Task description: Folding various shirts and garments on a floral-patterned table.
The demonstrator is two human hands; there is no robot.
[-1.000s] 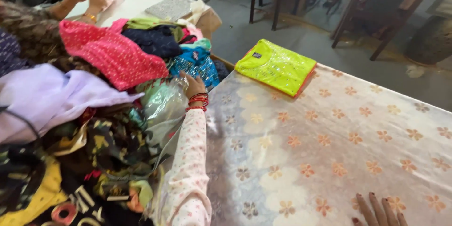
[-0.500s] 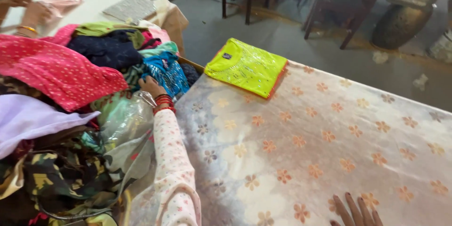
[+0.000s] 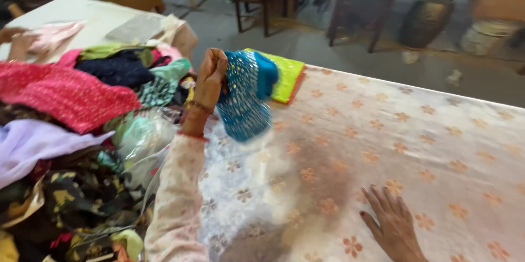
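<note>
Head view, looking down at my own two hands over a table covered with a pale cloth (image 3: 437,147) printed with orange flowers. My left hand (image 3: 210,76) is raised above the table's left part, fingers clenched around the top edge of a teal garment with small light dots (image 3: 243,98), sealed in a clear bag. The packet hangs in the air from my fist, clear of the cloth, its lower end blurred. Red bangles circle that wrist, above a pink patterned sleeve. My right hand (image 3: 391,224) lies flat near the bottom edge, palm down, fingers spread, gripping nothing. Just behind the hanging packet, a bright yellow folded packet (image 3: 287,79) rests on the table. To the left, a heap of mixed garments (image 3: 82,131) fills the table's side, with a red dotted cloth (image 3: 65,95) on top and a lilac one (image 3: 38,147) below it.
</note>
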